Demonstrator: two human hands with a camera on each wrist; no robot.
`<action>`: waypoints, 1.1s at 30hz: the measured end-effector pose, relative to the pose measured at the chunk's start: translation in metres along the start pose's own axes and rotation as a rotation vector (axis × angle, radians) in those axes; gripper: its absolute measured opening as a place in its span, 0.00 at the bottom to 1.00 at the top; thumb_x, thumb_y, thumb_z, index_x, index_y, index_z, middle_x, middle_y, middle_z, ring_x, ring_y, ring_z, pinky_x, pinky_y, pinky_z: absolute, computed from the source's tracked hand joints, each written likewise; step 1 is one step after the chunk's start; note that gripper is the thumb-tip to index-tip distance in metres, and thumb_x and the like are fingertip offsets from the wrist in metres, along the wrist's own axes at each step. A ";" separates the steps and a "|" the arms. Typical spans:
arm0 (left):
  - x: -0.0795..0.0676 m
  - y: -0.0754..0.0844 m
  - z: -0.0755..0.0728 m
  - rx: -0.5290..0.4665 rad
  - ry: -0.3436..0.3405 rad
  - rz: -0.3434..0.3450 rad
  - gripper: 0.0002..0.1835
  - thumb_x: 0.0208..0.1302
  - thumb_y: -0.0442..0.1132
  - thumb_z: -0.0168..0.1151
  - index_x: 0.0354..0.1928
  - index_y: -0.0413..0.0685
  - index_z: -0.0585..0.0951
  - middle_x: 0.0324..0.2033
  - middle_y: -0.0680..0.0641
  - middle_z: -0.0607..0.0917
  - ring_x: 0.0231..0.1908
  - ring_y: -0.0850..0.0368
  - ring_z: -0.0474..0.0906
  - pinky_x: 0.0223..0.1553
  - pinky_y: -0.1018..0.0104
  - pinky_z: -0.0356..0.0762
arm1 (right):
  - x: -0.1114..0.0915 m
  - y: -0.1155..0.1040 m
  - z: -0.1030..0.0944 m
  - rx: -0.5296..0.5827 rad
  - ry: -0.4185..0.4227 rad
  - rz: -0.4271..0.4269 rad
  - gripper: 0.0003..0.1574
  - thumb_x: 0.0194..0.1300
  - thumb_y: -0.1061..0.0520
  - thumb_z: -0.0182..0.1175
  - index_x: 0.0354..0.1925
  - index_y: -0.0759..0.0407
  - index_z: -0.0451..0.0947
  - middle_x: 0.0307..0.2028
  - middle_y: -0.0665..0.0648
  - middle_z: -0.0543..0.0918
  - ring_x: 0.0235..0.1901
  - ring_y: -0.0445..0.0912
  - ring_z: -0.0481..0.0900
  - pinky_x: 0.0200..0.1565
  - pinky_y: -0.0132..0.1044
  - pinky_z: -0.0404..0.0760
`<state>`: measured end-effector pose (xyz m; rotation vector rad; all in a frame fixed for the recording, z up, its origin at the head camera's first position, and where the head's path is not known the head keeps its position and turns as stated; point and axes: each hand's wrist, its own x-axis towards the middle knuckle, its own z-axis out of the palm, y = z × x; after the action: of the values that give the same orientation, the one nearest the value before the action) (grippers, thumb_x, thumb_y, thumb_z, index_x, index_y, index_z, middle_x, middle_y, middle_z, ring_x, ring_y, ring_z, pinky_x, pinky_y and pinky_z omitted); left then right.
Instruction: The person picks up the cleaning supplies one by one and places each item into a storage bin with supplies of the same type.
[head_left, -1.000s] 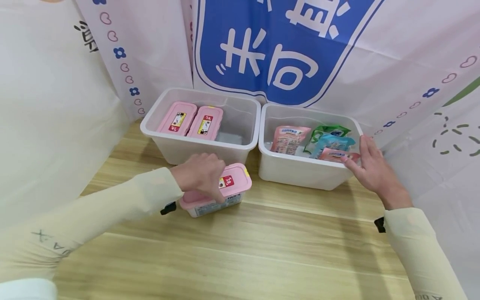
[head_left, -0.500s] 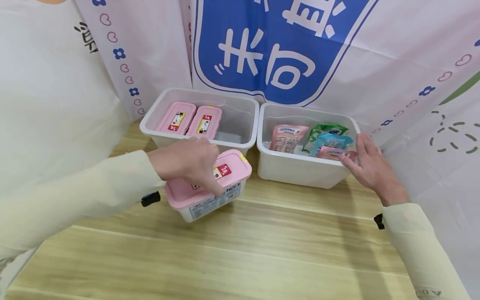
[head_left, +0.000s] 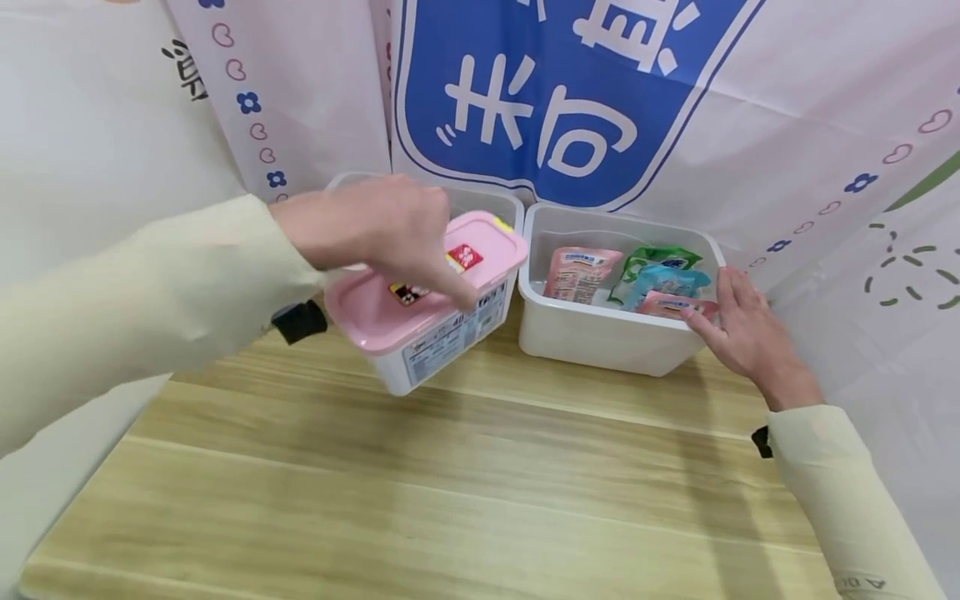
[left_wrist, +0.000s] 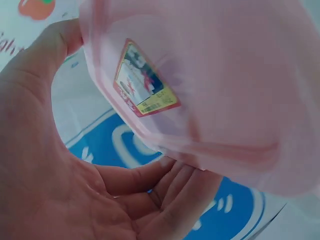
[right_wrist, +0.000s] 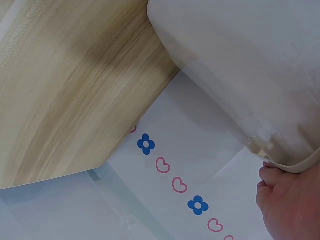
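My left hand (head_left: 397,229) grips a white plastic box with a pink lid (head_left: 491,246) from above, thumb over its near long edge. The box is tilted and raised in front of the left white bin (head_left: 480,200), overlapping it in the head view. In the left wrist view, the pink lid (left_wrist: 230,110) with its picture label lies between thumb and fingers. My right hand (head_left: 753,337) holds the right front corner of the right white bin (head_left: 600,337). Its curled fingers show at the rim in the right wrist view. The left bin's contents are hidden behind hand and box.
Inside the right bin lie a pink pouch (head_left: 581,275), a green pouch (head_left: 660,257), a blue pouch (head_left: 667,282) and another pink pouch (head_left: 663,303). Both bins stand side by side on a wooden table (head_left: 480,483), against a printed cloth backdrop (head_left: 795,92).
My left hand has lifted the pink-lidded box off the table and brought it up towards the left bin, covering the two similar boxes inside. My right hand has stayed on its bin corner.
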<state>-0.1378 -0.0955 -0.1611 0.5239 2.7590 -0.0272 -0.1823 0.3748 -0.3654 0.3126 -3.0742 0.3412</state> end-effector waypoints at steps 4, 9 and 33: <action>0.007 0.001 -0.021 -0.010 0.010 -0.033 0.34 0.55 0.74 0.66 0.38 0.48 0.82 0.29 0.48 0.89 0.26 0.57 0.85 0.25 0.69 0.80 | -0.001 0.000 -0.001 -0.004 -0.012 0.018 0.62 0.79 0.28 0.43 0.84 0.65 0.28 0.84 0.72 0.36 0.82 0.74 0.40 0.74 0.80 0.50; 0.021 0.000 -0.041 -0.005 0.034 -0.106 0.38 0.56 0.77 0.64 0.44 0.48 0.82 0.35 0.46 0.88 0.28 0.57 0.83 0.27 0.68 0.79 | -0.002 0.003 0.000 0.008 -0.024 0.036 0.62 0.80 0.28 0.41 0.84 0.65 0.26 0.85 0.71 0.32 0.82 0.75 0.38 0.73 0.82 0.49; 0.091 -0.010 -0.061 -0.249 0.189 -0.407 0.51 0.60 0.70 0.59 0.80 0.51 0.64 0.65 0.42 0.73 0.56 0.48 0.74 0.47 0.63 0.89 | 0.002 0.003 0.000 0.005 -0.001 0.030 0.62 0.79 0.27 0.43 0.85 0.62 0.28 0.85 0.70 0.36 0.80 0.75 0.45 0.72 0.82 0.54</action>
<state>-0.2403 -0.0680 -0.1331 -0.1089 2.9452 0.2795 -0.1847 0.3777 -0.3662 0.2664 -3.0823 0.3500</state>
